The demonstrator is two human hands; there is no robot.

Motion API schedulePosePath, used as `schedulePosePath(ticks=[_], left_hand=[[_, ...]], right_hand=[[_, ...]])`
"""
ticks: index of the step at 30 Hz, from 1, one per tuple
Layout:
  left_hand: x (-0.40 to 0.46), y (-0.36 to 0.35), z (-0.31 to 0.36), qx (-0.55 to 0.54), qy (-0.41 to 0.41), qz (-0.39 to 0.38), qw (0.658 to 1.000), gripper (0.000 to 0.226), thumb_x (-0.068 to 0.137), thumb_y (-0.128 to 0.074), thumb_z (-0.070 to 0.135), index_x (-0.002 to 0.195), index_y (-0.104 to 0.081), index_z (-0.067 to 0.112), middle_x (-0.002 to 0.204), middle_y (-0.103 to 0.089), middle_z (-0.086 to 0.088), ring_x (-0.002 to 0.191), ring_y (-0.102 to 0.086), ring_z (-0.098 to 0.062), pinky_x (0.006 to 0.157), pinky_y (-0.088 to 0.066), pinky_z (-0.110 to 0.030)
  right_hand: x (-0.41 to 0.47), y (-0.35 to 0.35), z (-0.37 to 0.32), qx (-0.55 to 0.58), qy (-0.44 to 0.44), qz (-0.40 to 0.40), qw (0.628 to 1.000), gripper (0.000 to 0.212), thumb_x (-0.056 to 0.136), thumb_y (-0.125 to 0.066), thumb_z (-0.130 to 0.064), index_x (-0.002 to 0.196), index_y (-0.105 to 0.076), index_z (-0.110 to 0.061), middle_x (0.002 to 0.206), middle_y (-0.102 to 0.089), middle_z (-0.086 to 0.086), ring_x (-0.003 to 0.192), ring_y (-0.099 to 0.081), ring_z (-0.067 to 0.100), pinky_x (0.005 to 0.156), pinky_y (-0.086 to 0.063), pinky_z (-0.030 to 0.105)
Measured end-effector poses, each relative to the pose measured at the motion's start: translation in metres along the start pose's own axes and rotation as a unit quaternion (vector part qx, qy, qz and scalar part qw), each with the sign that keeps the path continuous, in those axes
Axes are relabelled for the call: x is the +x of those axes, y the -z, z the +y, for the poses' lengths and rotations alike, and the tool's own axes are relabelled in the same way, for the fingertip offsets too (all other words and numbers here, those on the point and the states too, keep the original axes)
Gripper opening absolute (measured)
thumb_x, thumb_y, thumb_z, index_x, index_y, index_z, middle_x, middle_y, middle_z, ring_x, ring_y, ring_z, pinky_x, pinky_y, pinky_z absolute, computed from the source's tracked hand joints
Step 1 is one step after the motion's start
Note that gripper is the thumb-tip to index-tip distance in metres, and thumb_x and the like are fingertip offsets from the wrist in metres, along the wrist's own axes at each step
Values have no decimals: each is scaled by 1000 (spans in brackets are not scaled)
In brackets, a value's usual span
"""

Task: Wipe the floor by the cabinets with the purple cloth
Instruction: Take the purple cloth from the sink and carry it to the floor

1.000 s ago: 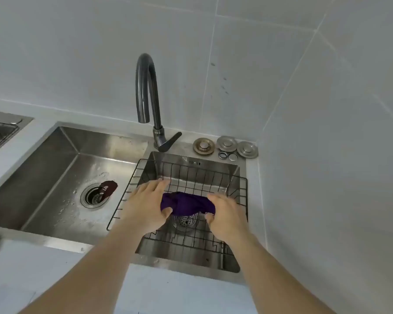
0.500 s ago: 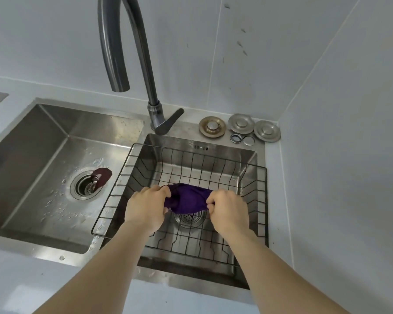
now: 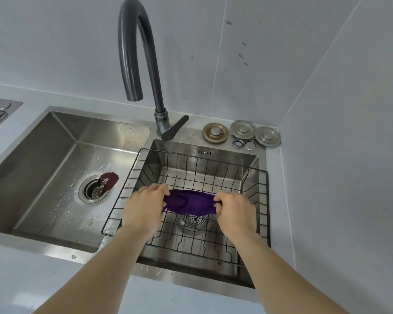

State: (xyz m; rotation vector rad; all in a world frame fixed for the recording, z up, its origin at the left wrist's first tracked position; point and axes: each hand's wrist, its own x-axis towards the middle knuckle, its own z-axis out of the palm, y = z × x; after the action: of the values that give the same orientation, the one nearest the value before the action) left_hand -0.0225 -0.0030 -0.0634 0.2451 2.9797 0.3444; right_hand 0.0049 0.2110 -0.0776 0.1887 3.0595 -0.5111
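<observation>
Both hands closed on purple cloth (image 3: 190,203): left hand (image 3: 143,206) grips left end, right hand (image 3: 235,211) right end. Cloth bunched between them, over wire basket (image 3: 264,200) in right sink basin.

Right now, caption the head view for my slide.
Left hand and right hand grip purple cloth over wire basket in sink.

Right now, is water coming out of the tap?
No, it is off: no stream falls from the faucet spout above the sink.
</observation>
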Motion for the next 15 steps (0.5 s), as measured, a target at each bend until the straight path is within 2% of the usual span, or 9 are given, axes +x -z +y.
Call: schedulePosePath(ticks=[4,7,15], left_hand=[[-7,28,-2,4,-11,20,1000,23,95,-61,20,117,-59,26,105,-68,6,95,-63,-20,72,-46,-31],[-14,56,2,12,-20,43,999,21,96,-59,19,116,-60,26,104,-68,5,95,-63,-21,71,-41,-31],[-62,152,3,20,-51,89,995,19,95,-59,23,114,-59,28,105,-68,6,97,-63,-21,73,-40,-31]], right_hand=[[-6,32,-2,28,-13,17,999,9,94,-65,-26,96,-73,-25,87,-72,-7,80,-65,15,69,-55,32],[-11,60,-13,19,-11,26,999,11,96,-63,-27,98,-73,-24,93,-70,-8,85,-64,13,69,-49,26],[-65,151,-69,11,-18,86,996,13,99,-57,-25,107,-67,-27,104,-71,-5,96,-64,21,74,-45,32]])
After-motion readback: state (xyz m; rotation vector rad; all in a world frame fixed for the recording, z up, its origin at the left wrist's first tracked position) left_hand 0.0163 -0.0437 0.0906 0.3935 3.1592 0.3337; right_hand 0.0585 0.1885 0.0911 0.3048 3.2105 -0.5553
